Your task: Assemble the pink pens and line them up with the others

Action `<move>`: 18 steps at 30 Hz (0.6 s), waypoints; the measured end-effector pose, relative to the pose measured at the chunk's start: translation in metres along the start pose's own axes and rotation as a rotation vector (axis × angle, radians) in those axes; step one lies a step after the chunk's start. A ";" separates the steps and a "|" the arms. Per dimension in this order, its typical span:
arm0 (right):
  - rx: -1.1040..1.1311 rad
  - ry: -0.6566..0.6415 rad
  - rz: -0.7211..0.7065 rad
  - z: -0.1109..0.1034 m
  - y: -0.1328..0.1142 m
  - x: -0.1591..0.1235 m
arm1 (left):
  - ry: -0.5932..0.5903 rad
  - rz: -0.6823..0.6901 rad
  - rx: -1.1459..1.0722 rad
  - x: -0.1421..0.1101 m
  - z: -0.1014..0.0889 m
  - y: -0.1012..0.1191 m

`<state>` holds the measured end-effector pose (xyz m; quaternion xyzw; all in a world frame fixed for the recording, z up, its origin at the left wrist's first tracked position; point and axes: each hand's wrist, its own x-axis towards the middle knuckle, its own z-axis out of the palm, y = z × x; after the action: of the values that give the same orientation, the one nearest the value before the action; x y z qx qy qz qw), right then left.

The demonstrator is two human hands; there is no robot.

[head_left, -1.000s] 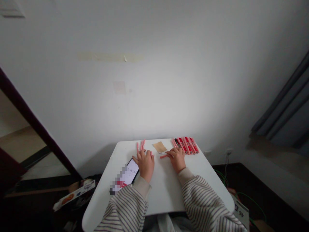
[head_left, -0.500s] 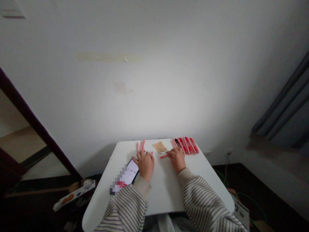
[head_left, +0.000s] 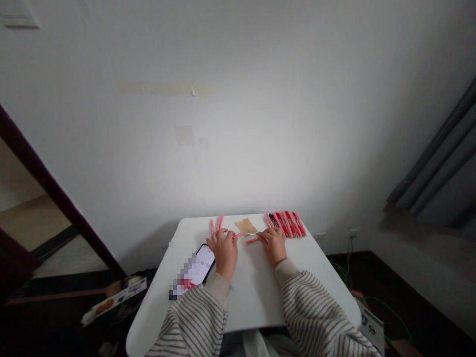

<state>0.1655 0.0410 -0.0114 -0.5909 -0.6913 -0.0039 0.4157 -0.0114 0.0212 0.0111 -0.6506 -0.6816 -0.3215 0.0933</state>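
Observation:
My left hand [head_left: 224,251] is closed on a short pink pen tube [head_left: 238,235] that sticks out to the right from its fingers. Close beside it, my right hand [head_left: 274,246] pinches a thin white refill [head_left: 251,234] that points left toward the tube. Another short pink piece [head_left: 252,241] lies on the white table [head_left: 256,292] between the two hands. A small brown paper [head_left: 245,225] rests just behind them.
A row of several red and pink pens [head_left: 286,224] lies at the table's far right, and a few pink tubes [head_left: 216,224] at the far left. A lit phone [head_left: 197,270] sits by my left wrist. The wall is right behind the table; boxes and cables lie on the floor.
My left hand has raised the pink tube so that it now points right toward the refill tip. My right hand has barely shifted.

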 end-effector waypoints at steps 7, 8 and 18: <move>-0.028 0.005 -0.007 0.001 0.001 -0.001 | 0.018 0.013 -0.053 0.001 -0.001 0.000; -0.030 -0.001 -0.003 0.001 0.001 -0.001 | 0.021 0.016 -0.057 0.001 -0.001 -0.001; -0.039 -0.019 -0.006 -0.001 -0.001 0.000 | 0.018 0.042 -0.048 0.000 0.002 -0.002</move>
<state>0.1652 0.0398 -0.0099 -0.5969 -0.6968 -0.0131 0.3975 -0.0126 0.0219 0.0091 -0.6640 -0.6589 -0.3418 0.0905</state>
